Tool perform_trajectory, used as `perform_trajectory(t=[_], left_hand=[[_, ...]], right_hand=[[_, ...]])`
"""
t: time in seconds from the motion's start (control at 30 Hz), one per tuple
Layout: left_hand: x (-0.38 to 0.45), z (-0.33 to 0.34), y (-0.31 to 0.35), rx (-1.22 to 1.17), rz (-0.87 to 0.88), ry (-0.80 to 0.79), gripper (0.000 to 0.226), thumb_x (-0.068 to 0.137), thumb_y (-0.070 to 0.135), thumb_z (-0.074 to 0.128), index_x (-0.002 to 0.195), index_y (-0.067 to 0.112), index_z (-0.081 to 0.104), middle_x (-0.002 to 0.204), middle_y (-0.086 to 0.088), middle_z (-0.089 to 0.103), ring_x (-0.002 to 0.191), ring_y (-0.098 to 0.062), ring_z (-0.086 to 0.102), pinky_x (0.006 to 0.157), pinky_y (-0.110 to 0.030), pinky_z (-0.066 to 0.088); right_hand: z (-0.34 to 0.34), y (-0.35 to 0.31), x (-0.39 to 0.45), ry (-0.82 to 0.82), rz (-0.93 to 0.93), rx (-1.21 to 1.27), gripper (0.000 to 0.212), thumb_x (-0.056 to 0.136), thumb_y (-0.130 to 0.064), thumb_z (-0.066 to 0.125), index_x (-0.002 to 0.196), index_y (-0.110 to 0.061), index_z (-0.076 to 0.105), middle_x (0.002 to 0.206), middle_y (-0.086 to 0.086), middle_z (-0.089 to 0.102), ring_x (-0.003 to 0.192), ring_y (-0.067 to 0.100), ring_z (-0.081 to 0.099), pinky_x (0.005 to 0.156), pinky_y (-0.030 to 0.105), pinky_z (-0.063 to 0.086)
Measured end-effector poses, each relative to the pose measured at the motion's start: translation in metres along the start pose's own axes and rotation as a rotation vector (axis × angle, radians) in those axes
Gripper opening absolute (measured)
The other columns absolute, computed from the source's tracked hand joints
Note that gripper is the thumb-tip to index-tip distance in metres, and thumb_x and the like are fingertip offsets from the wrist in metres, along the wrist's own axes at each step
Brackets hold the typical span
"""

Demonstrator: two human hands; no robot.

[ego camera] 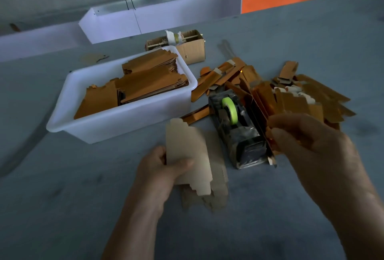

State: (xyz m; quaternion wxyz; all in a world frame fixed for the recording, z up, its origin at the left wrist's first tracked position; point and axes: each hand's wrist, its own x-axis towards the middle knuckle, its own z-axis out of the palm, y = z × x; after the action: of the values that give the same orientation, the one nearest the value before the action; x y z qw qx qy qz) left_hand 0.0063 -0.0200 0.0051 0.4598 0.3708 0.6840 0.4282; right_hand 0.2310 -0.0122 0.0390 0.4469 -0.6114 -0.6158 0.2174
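The grey desk point(270, 207) is taken up across its far half by the work. A white tub point(124, 122), to the left, is filled with stacked orange-gold carton blanks. A loose pile point(301, 97) of the same blanks is spread at the right, and a tape dispenser point(243, 135) with a green roll is set between tub and pile. A flat beige carton blank point(187, 147) is held upright just before the tub. It is clasped at its lower edge by the left grip point(164, 168), thumb on its face. A gold-faced blank point(259, 110), standing on edge against the dispenser, is pinched by the curled fingers of the right grip point(307, 135). The card is judged light, thin and easily creased, its foil face likely slippery. It is best taken by the plain edges, away from the notched tabs.
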Motion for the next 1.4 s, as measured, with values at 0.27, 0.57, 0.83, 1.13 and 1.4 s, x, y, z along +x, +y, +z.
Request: perform_trajectory(t=[0.27,0.57,0.83,1.13,1.4], left_hand=[[-0.034,-0.001,0.010,-0.246,0.019,-0.215,0.052,0.049,0.023,0.078,0.098,0.008,0.072,0.094,-0.012,0.075,0.087,-0.028,0.072,0.072,-0.033,0.057],[-0.040,0.015,0.004,-0.150,0.113,-0.115,0.025,0.067,0.022,0.081,0.090,0.027,0.073,0.086,-0.002,0.076,0.081,-0.020,0.073,0.069,-0.032,0.056],[-0.046,0.027,0.008,-0.019,0.230,0.013,0.020,0.063,0.036,0.072,0.082,0.029,0.070,0.069,-0.003,0.071,0.065,-0.023,0.069,0.059,-0.045,0.058],[-0.054,0.014,0.016,0.114,0.322,-0.256,0.040,0.084,0.058,0.059,0.079,0.019,0.068,0.067,-0.006,0.065,0.063,-0.014,0.061,0.058,-0.031,0.050],[-0.054,0.005,0.019,0.060,0.139,-0.445,0.024,0.084,0.041,0.060,0.097,0.027,0.074,0.092,0.002,0.075,0.091,-0.015,0.070,0.088,-0.038,0.051]], right_hand=[[0.026,-0.020,-0.029,-0.473,0.115,0.125,0.020,0.075,-0.046,0.055,0.091,-0.036,0.062,0.080,-0.016,0.069,0.075,-0.008,0.063,0.064,0.012,0.052],[0.043,-0.012,-0.036,-0.433,0.283,0.361,0.005,0.077,-0.025,0.067,0.077,-0.025,0.063,0.074,-0.004,0.067,0.070,0.010,0.064,0.064,0.028,0.055],[0.044,-0.030,-0.044,-0.386,0.150,0.432,0.042,0.070,-0.060,0.051,0.084,-0.021,0.055,0.065,-0.002,0.067,0.054,0.011,0.064,0.051,0.022,0.051],[0.042,-0.025,-0.039,-0.466,0.176,0.416,0.017,0.083,-0.036,0.055,0.086,-0.020,0.059,0.068,0.000,0.070,0.059,0.012,0.068,0.055,0.023,0.054],[0.033,-0.018,-0.034,-0.423,0.264,0.345,0.042,0.063,-0.059,0.053,0.088,-0.028,0.065,0.079,-0.002,0.069,0.076,0.005,0.065,0.070,0.024,0.056]])
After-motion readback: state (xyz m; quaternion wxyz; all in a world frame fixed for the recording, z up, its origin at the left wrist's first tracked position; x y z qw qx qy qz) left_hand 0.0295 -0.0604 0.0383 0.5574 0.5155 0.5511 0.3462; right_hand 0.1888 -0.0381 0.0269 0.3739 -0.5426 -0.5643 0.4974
